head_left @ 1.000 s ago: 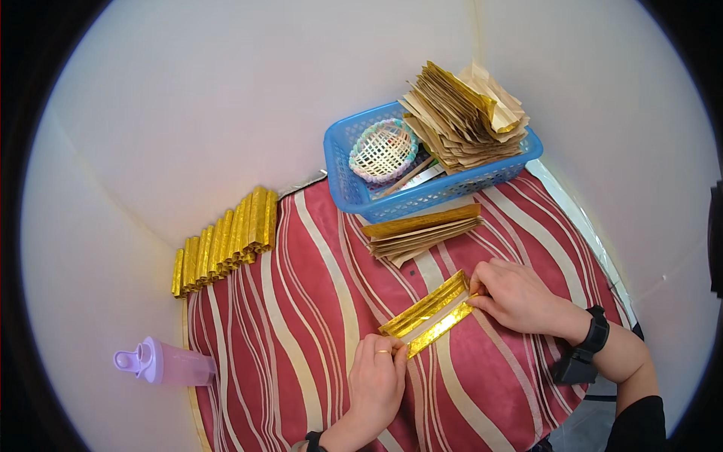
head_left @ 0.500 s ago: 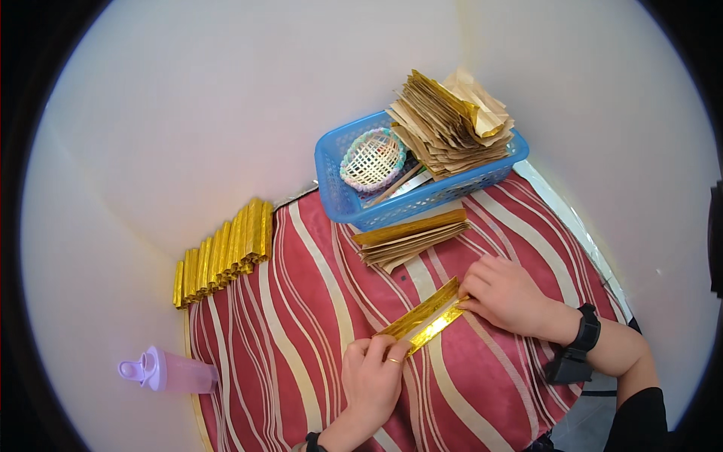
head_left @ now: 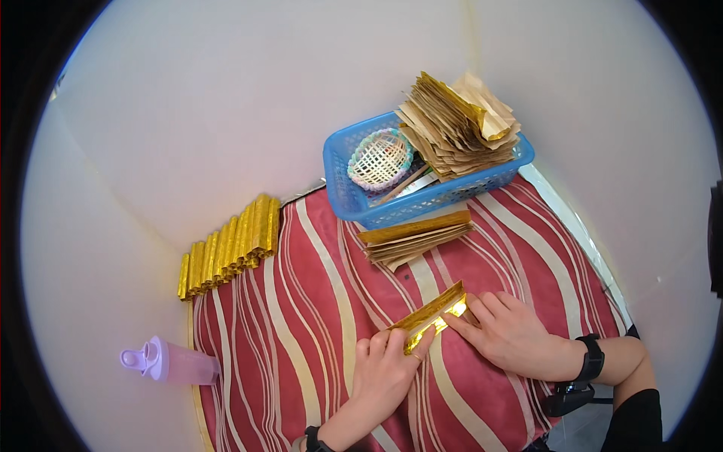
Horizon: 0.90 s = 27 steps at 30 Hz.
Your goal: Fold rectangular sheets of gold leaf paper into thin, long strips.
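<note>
A strip of folded gold foil paper (head_left: pixel 431 311) lies slantwise on the striped cloth in front of me, its long sides bent up around a pale crease. My left hand (head_left: pixel 382 371) grips its near left end, thumb along the near flap and fingers at the far side. At the other end is my right hand (head_left: pixel 514 335), with a finger pressed on the shiny near flap and the others curled by the strip's tip. Beyond the strip rests a stack of folded gold and brown papers (head_left: pixel 416 237).
A blue plastic basket (head_left: pixel 343 197) stands at the back with a thick paper pile (head_left: pixel 452 132) and a small woven basket (head_left: pixel 380 160). Rolled gold papers (head_left: pixel 233 245) are stacked at the left, behind a purple bottle (head_left: pixel 177 361). Red striped cloth (head_left: pixel 316 301) covers the table.
My right hand has shifted from the strip's far tip down to its near flap, a finger now pressing on it. The near flap looks narrower and more turned up. The whole view has shifted slightly.
</note>
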Each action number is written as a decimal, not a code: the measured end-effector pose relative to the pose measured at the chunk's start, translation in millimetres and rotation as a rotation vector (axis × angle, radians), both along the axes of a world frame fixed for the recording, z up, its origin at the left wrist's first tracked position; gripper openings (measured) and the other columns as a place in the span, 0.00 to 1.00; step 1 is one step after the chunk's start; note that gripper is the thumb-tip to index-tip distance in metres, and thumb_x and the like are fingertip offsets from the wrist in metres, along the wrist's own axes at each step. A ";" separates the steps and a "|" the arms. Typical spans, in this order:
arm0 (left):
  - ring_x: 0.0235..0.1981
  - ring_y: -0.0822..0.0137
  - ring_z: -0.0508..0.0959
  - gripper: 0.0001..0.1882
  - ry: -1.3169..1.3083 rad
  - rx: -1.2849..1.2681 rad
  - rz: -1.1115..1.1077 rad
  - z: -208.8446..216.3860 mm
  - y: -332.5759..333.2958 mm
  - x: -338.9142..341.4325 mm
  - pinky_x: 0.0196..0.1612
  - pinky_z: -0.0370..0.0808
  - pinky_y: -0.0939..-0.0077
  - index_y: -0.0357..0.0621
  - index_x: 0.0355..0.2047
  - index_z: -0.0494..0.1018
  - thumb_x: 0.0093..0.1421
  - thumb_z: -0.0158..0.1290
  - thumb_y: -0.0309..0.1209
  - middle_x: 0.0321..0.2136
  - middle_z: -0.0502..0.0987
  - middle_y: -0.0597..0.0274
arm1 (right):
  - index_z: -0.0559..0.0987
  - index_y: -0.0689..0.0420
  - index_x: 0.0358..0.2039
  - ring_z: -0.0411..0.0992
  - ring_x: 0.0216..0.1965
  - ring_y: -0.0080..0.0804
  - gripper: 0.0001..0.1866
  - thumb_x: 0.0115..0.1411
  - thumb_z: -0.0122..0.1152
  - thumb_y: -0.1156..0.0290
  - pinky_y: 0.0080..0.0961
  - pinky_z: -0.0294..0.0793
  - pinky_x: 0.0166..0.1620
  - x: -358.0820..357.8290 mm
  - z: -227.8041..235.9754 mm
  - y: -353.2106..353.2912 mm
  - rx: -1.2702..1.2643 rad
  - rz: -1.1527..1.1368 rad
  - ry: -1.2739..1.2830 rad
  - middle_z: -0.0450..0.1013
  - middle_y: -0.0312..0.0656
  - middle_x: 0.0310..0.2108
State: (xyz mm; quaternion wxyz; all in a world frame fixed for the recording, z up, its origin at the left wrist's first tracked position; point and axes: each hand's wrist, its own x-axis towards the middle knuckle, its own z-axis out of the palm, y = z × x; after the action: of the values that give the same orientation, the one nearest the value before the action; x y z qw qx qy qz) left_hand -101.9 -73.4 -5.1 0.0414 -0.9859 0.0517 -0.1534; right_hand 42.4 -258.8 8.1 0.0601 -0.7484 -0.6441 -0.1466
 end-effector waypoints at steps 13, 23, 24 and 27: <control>0.45 0.67 0.64 0.25 0.036 0.190 0.047 6.9 -1.1 -28.5 0.46 0.56 0.65 0.55 0.51 0.76 0.50 0.52 0.28 0.44 0.70 0.73 | 0.81 0.65 0.33 0.65 0.41 0.32 0.15 0.47 0.55 0.69 0.25 0.64 0.42 3.3 -1.4 -4.7 -0.026 0.005 -0.071 0.72 0.42 0.41; 0.43 0.65 0.65 0.24 -0.025 0.155 0.151 8.8 1.1 -43.7 0.45 0.55 0.64 0.58 0.46 0.80 0.46 0.52 0.27 0.43 0.70 0.73 | 0.82 0.63 0.28 0.64 0.37 0.32 0.12 0.47 0.55 0.69 0.24 0.62 0.39 5.1 -1.1 -4.3 0.014 0.011 -0.112 0.69 0.39 0.34; 0.43 0.65 0.65 0.24 -0.035 0.159 0.154 8.4 1.4 -42.1 0.45 0.55 0.64 0.58 0.46 0.80 0.46 0.52 0.27 0.43 0.70 0.73 | 0.81 0.62 0.27 0.64 0.37 0.31 0.12 0.46 0.55 0.69 0.24 0.61 0.39 6.0 -2.5 -5.7 0.001 0.033 -0.124 0.69 0.39 0.33; 0.43 0.63 0.66 0.22 -0.058 0.133 0.194 8.8 3.3 -36.6 0.45 0.55 0.62 0.57 0.42 0.82 0.44 0.54 0.26 0.40 0.71 0.70 | 0.81 0.62 0.25 0.64 0.36 0.31 0.10 0.45 0.56 0.69 0.24 0.62 0.38 7.1 4.3 -7.6 -0.048 0.084 -0.122 0.68 0.39 0.31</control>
State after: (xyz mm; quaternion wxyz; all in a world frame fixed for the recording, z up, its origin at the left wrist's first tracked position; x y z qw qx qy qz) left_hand -138.5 -70.1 3.7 0.1229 -0.9765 -0.0352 -0.1734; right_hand 49.5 -266.4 12.4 0.0092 -0.7115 -0.6808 -0.1738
